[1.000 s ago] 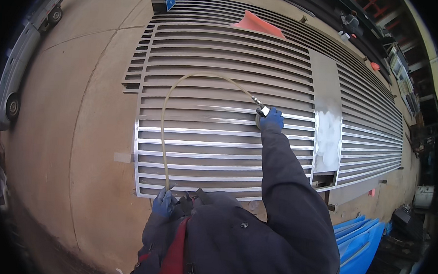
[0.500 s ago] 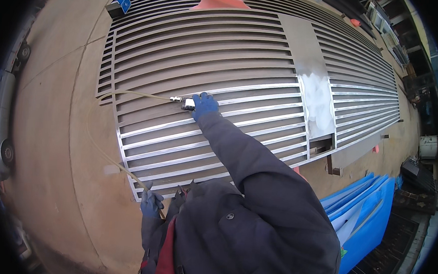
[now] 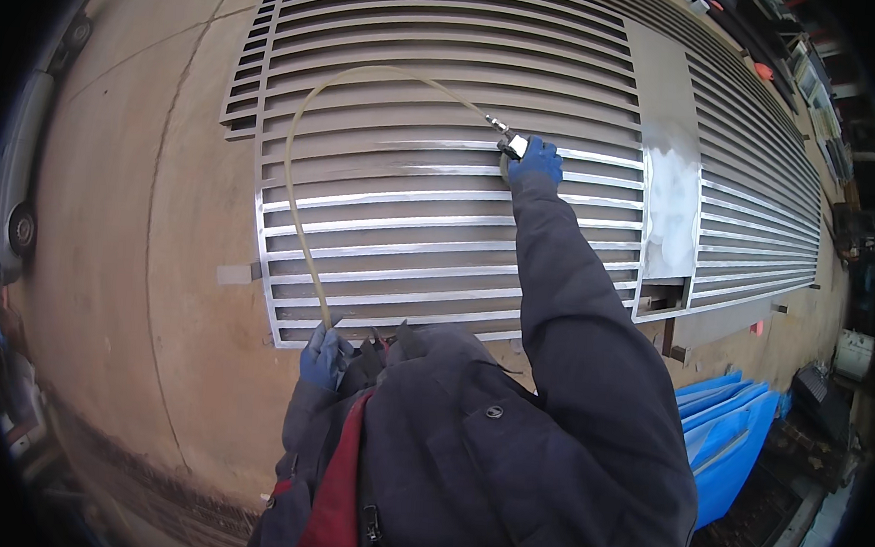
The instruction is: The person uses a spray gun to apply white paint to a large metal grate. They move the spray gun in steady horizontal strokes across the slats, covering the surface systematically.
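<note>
Wrapped around the air tool (image 3: 516, 146) is the right hand (image 3: 540, 164), while the left hand (image 3: 321, 358) appears closed on the hose (image 3: 375, 68). Beneath lies the big slatted frame (image 3: 392, 200), flat, its nearer bars bright and its farther ones dull. Since half a second ago the hose has risen from a low sideways run into a tall loop, and the tool has swung rightward along the bars onto a brightened stretch, suggesting back-and-forth strokes over bars seemingly only part-brightened.
</note>
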### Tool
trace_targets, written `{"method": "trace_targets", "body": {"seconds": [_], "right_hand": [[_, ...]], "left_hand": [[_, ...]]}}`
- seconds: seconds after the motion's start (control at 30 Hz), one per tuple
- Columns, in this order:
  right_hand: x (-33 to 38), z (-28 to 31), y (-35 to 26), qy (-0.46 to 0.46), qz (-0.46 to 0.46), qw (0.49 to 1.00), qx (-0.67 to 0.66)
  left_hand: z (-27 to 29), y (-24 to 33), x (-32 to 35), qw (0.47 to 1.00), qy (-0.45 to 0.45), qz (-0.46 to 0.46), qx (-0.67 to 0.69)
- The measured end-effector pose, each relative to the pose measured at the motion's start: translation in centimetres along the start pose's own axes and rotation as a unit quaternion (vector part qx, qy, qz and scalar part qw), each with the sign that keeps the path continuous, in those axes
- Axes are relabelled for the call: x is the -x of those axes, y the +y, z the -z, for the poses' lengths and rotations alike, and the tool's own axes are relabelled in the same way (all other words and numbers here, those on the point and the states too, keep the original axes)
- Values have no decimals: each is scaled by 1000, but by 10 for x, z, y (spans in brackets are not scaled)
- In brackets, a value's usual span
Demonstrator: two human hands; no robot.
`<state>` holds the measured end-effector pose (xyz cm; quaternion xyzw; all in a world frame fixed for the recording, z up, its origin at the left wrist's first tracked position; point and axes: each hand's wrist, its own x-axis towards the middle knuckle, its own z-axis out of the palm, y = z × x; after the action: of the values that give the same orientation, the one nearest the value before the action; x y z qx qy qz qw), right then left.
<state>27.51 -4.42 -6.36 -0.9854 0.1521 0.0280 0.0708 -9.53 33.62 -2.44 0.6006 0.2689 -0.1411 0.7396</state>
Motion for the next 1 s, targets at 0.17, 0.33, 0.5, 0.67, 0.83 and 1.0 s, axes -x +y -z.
{"method": "trace_targets", "body": {"seconds": [0.17, 0.33, 0.5, 0.67, 0.83, 1.0], "right_hand": [[61, -31, -91, 9, 134, 991, -24], [80, -40, -150, -63, 243, 968, -12], [54, -34, -120, -64, 221, 973, -2], [2, -14, -40, -6, 102, 995, 2], [-28, 7, -5, -14, -28, 999, 20], [0, -6, -49, -5, 33, 999, -14]], "left_hand": [[14, -1, -5, 998, 53, -9, -31], [12, 3, 2, 994, 101, -33, -12], [9, 5, -1, 996, 92, -8, 7], [10, -1, -5, 998, 44, -21, -27], [11, -5, -4, 1000, 3, 0, -26], [16, -5, -1, 999, 25, -17, -31]]}}
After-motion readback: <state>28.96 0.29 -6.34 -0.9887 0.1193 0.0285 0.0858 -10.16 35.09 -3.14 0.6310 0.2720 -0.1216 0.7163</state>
